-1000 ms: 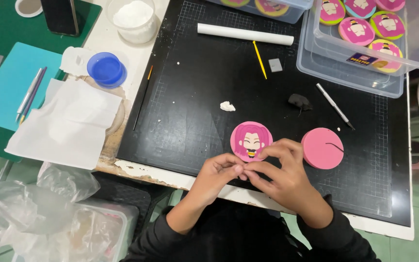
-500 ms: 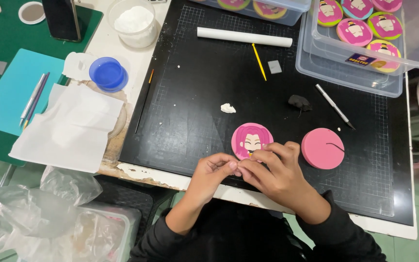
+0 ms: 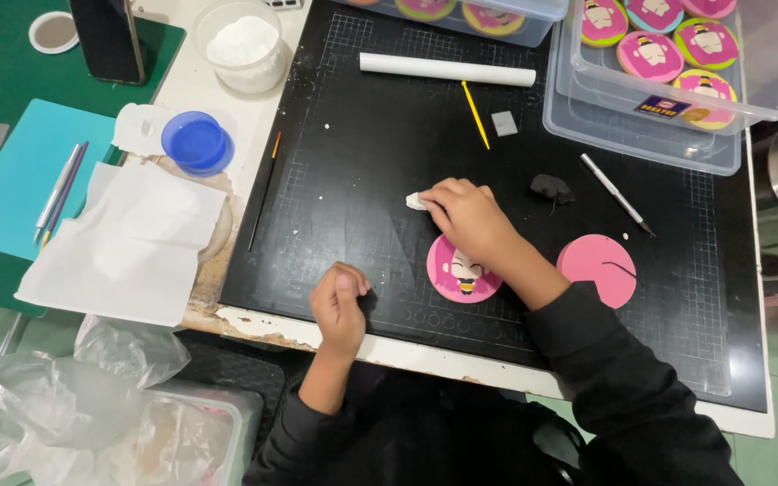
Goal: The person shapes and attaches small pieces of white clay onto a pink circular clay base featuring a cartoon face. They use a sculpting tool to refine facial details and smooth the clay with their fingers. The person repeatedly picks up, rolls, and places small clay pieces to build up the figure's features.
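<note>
A pink round disc with a small face figure (image 3: 461, 273) lies on the black cutting mat (image 3: 362, 135). My right hand (image 3: 465, 219) reaches past it to a small white lump of clay (image 3: 415, 201), fingertips on the lump. Near the mat's front edge, left of the disc, my left hand (image 3: 339, 301) rests curled and holds nothing that I can see. A plain pink disc with a dark line (image 3: 597, 270) lies to the right.
On the mat lie a white roller (image 3: 447, 69), a yellow stick (image 3: 474, 114), a grey square (image 3: 503, 123), a black clay lump (image 3: 551, 187) and a metal tool (image 3: 616, 193). Clear tubs (image 3: 668, 135) hold finished discs. White paper (image 3: 128, 243), a blue lid (image 3: 196, 141) and a powder cup (image 3: 247, 42) sit left.
Both hands have left the face disc. My right hand moved up and left to the white lump. My left hand drew back toward the mat's front edge.
</note>
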